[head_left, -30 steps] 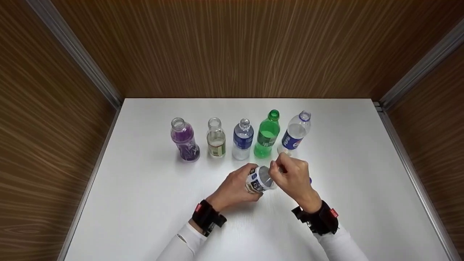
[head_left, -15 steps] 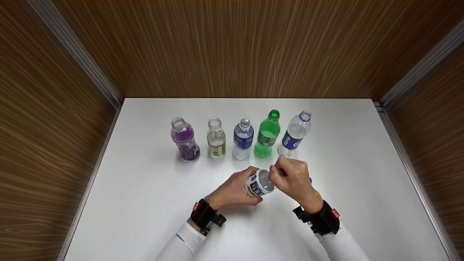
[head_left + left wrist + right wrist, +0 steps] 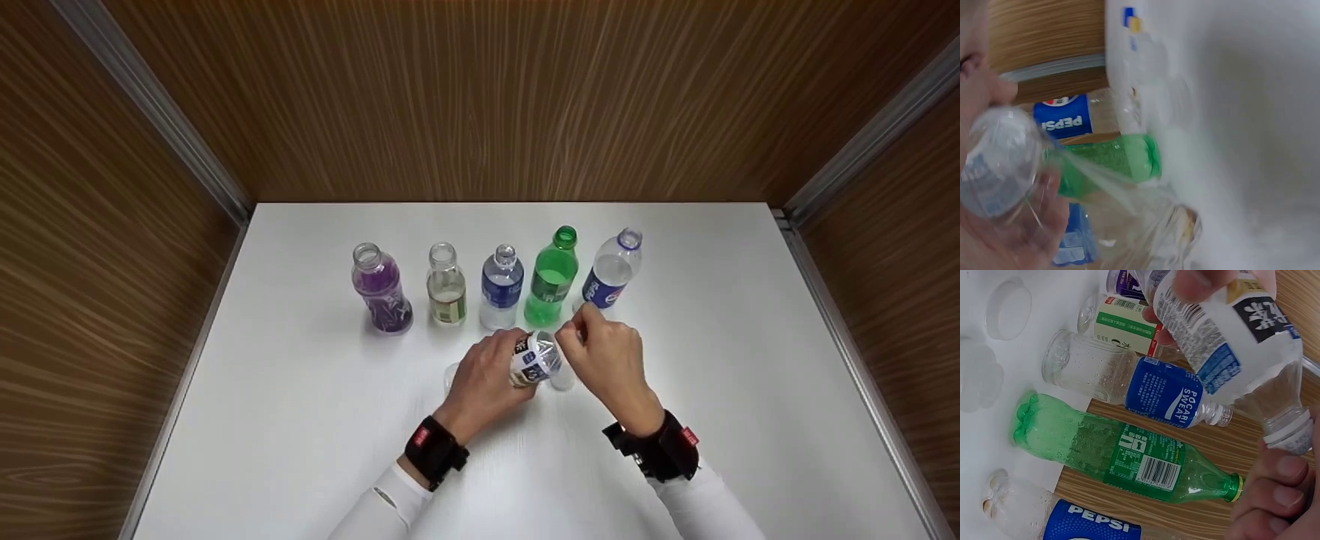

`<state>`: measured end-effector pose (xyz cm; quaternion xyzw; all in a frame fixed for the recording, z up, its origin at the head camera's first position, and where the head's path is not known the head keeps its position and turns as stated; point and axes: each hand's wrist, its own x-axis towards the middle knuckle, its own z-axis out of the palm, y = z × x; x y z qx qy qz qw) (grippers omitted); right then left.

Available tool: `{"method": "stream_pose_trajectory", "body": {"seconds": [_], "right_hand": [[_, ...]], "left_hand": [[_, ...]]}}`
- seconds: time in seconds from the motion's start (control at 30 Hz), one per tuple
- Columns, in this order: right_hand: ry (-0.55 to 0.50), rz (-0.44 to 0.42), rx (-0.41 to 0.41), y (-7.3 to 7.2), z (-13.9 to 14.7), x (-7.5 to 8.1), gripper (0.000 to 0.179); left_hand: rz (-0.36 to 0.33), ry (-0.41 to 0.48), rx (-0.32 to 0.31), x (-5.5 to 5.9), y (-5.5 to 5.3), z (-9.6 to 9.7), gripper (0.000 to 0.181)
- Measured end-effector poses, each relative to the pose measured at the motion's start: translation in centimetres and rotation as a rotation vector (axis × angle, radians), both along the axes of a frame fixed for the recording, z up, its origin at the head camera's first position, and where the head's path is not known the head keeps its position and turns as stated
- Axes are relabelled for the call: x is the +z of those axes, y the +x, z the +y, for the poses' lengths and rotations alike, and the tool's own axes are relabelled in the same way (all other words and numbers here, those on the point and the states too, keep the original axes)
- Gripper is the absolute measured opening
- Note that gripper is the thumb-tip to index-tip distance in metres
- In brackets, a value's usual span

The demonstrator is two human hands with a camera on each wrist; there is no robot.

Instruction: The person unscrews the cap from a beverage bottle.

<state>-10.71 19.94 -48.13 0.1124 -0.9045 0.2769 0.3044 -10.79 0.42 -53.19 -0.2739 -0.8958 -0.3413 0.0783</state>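
My left hand (image 3: 484,382) grips a clear plastic bottle (image 3: 529,361) by its body. A white label with blue patches and black lettering wraps the bottle. It is tilted above the table, its neck pointing toward my right hand (image 3: 606,360). In the right wrist view, curled right fingers (image 3: 1275,495) pinch the bottle's whitish cap (image 3: 1293,433). From the head view that cap is hidden by the right fist. The left wrist view, partly blurred, shows the clear plastic close up.
Behind the hands stand a purple bottle (image 3: 384,292), a small glass bottle (image 3: 448,292), a Pocari Sweat bottle (image 3: 502,289), a green bottle (image 3: 553,277) and a Pepsi bottle (image 3: 611,270). Clear round pieces (image 3: 1009,308) sit on the white table (image 3: 285,420). Wood-grain walls (image 3: 480,97) enclose it.
The held bottle has moved slightly away from me and its tilt has changed, as my left hand turned over it. The right hand stays by the neck, shifted slightly. The standing bottles are unmoved.
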Motion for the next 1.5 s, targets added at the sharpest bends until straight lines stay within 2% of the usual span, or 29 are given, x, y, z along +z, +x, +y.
{"method": "stream_pose_trajectory", "body": {"seconds": [0.07,0.1,0.3,0.5,0.8,0.97,1.07,1.13,1.3,1.37,1.43,1.5], "right_hand": [[0.005,-0.016,-0.038,0.0,-0.1,0.0,0.014],[-0.003,-0.010,-0.033,0.0,-0.1,0.0,0.015],[-0.059,0.107,0.122,0.1,-0.1,0.1,0.018],[-0.091,0.165,0.227,0.2,0.0,0.3,0.018],[-0.101,0.191,0.354,0.3,0.2,0.7,0.018],[-0.104,0.190,0.396,0.4,0.3,0.7,0.020],[-0.117,0.191,0.371,0.4,0.2,0.6,0.018],[-0.117,0.191,0.305,0.4,0.1,0.4,0.015],[-0.055,0.104,0.053,0.2,-0.2,0.1,0.009],[-0.033,0.066,-0.002,0.2,-0.2,0.0,0.010],[-0.035,0.057,-0.002,0.2,-0.2,0.0,0.012],[-0.043,0.074,0.032,0.2,-0.2,0.0,0.014]], "left_hand": [[0.042,-0.022,0.029,0.0,0.1,0.2,0.070],[0.027,-0.014,0.021,0.0,0.1,0.2,0.071],[-0.180,0.112,-0.087,0.1,0.1,-0.3,0.069],[-0.321,0.191,-0.180,0.5,0.0,-0.9,0.070],[-0.471,0.250,-0.314,0.7,-0.3,-1.4,0.069],[-0.532,0.262,-0.340,0.9,-0.2,-1.6,0.068],[-0.506,0.254,-0.302,0.8,-0.1,-1.3,0.068],[-0.431,0.231,-0.249,0.7,0.1,-1.0,0.068],[-0.059,0.067,-0.045,0.4,0.3,-0.2,0.067],[0.045,0.012,0.010,0.2,0.3,0.1,0.067],[0.057,0.006,0.011,0.2,0.3,0.1,0.068],[-0.001,0.036,-0.024,0.1,0.3,0.0,0.069]]}}
